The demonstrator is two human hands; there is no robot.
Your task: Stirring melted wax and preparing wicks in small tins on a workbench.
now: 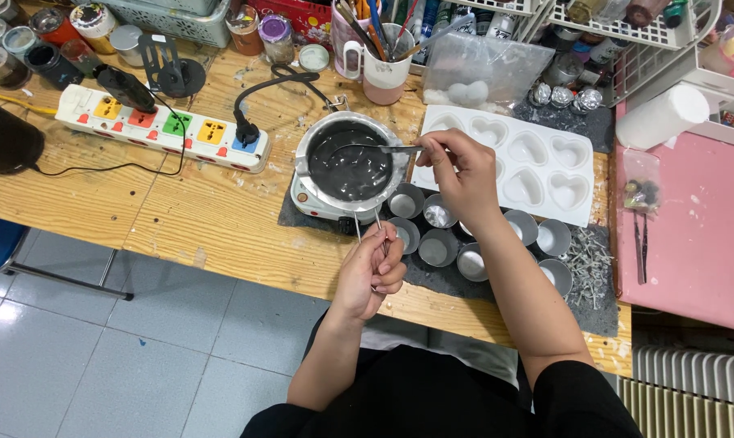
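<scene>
While your right hand (pixel 462 174) pinches a spoon (pixel 375 149) over the pot (pixel 350 166) to stir, your left hand (pixel 376 264) grips its wire handle (pixel 367 223), probably steadying it.

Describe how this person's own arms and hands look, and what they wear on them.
Both arms are bare from the hands up past the elbows. The left hand and right hand wear no gloves, and no rings, watch or bracelets show. Short black sleeves of a black top appear at the bottom edge.
</scene>
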